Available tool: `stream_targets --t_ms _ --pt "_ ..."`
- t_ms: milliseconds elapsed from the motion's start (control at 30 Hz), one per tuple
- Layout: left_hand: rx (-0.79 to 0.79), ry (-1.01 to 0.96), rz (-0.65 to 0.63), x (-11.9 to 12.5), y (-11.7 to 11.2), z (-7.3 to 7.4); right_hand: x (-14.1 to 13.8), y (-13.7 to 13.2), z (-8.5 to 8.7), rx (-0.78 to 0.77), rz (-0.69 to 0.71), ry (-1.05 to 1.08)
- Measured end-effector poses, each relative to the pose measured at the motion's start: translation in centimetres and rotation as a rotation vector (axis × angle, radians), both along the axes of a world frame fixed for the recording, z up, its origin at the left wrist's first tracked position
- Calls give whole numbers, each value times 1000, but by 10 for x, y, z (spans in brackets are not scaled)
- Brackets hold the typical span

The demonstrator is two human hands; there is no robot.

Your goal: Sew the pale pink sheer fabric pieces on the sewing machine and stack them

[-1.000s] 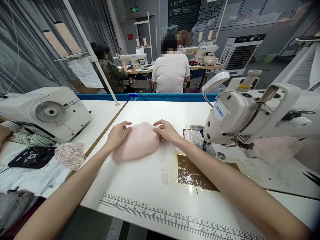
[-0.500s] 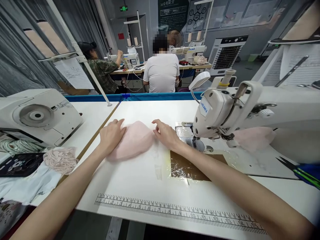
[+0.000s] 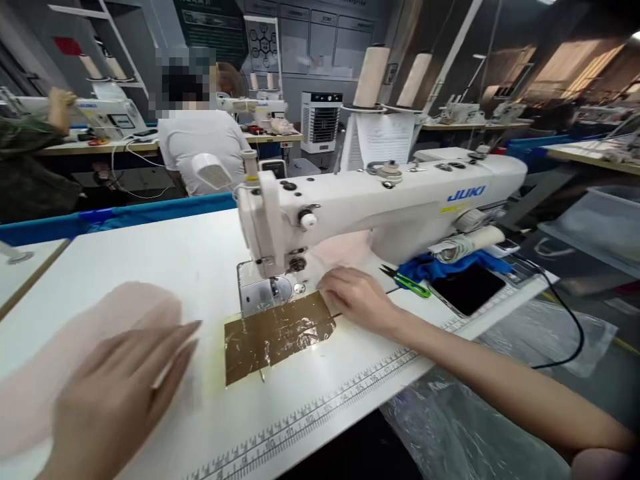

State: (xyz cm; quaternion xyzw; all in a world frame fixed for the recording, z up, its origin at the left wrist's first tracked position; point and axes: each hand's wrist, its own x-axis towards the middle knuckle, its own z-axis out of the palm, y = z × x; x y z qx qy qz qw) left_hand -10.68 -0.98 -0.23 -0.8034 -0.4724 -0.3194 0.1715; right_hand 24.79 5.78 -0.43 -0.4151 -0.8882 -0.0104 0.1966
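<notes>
My left hand [image 3: 125, 387], blurred, lies across a sheer pink fabric piece [image 3: 143, 303] on the white table, fingers stretched out. Under the arm of the sewing machine [image 3: 360, 207] lies a second pink fabric piece [image 3: 345, 247]. At its near edge is my right hand [image 3: 357, 300], fingers bent and close together. Its fingertips are blurred and partly hidden, so whether they grip the cloth does not show. The needle area and metal plate [image 3: 255, 300] are left of that hand, behind a brown taped patch [image 3: 270, 343].
Green thread snips [image 3: 413, 283], blue cloth [image 3: 425, 267] and a dark phone [image 3: 470, 290] lie right of my right hand. A printed ruler [image 3: 345, 407] runs along the front edge. Beyond the blue barrier [image 3: 135, 210] sits a person in white [image 3: 200, 143].
The view has swung right. My right hand has left the first pink piece and crossed to the one under the machine arm. My left hand has spread over the first piece.
</notes>
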Motion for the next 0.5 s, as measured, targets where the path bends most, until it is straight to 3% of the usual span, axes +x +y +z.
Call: stream_targets --t_ms 67,233,333,500 --pt "41 149 -168 39 6 -2 25 14 6 23 -143 -74" --pt "-9 117 -354 117 22 -8 45 55 19 18 -247 -82" --pt "-62 75 -414 134 25 -15 36 77 19 -3 -216 -102" --pt "-94 -2 -397 134 25 -20 22 102 12 7 -154 -121"
